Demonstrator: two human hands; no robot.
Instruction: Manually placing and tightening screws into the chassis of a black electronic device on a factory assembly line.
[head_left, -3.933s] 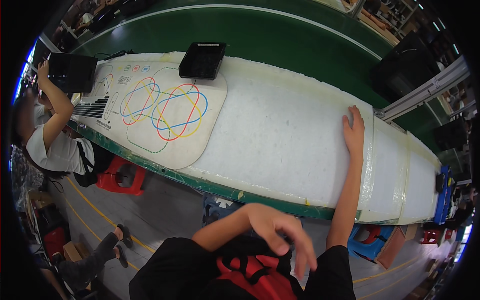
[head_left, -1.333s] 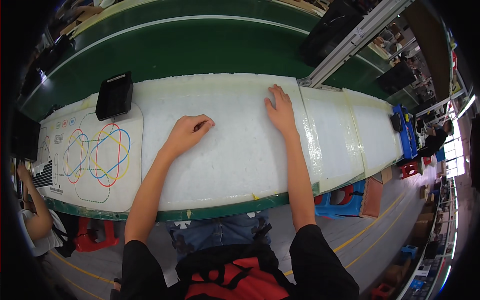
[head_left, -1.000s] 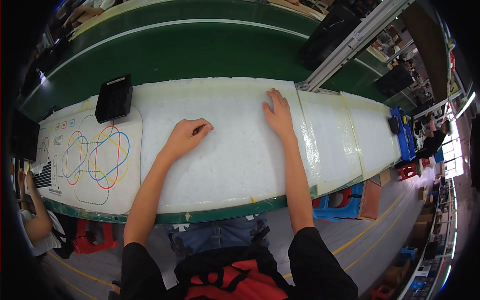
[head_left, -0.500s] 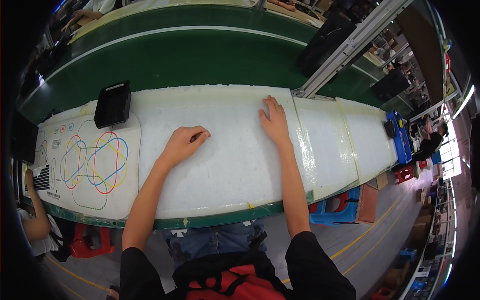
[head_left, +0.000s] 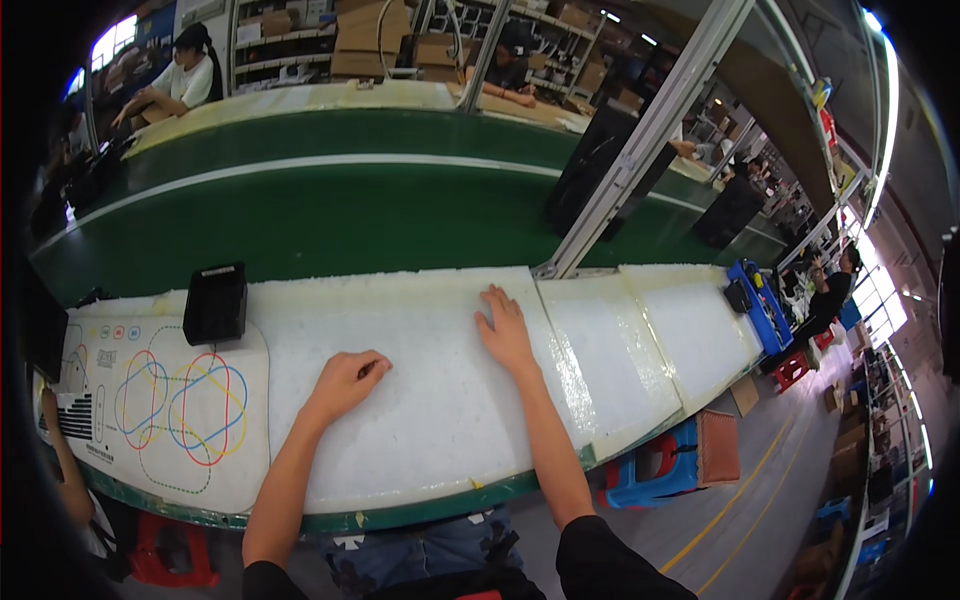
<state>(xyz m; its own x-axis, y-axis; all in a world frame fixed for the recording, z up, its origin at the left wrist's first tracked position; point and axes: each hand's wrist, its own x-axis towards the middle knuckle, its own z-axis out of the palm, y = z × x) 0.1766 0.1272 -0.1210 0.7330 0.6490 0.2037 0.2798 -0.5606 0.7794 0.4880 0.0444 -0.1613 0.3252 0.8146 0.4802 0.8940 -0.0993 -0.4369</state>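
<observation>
My left hand [head_left: 346,384] rests on the white-covered table [head_left: 420,440] with its fingers curled and the thumb against them. A dark spot shows between the fingertips, and I cannot tell whether it is a small thing or a shadow. Farther to the right, my right hand [head_left: 507,335] lies flat on the same surface with fingers stretched out, holding nothing. A pale mat [head_left: 215,480] printed with coloured loops and dashed lines lies left of my left hand. At the mat's far edge stands a black plastic bin [head_left: 215,305].
A green conveyor belt [head_left: 370,220] runs beyond the table, with a metal post [head_left: 640,150] at the table's far edge. Blue bins [head_left: 760,305] stand at the right end. A blue stool [head_left: 650,468] is below the right side. A person's arm [head_left: 62,450] reaches in at the left.
The view has tilted up, so the table sits lower and more of the room beyond the belt shows. Both hands keep nearly the same poses and places on the table.
</observation>
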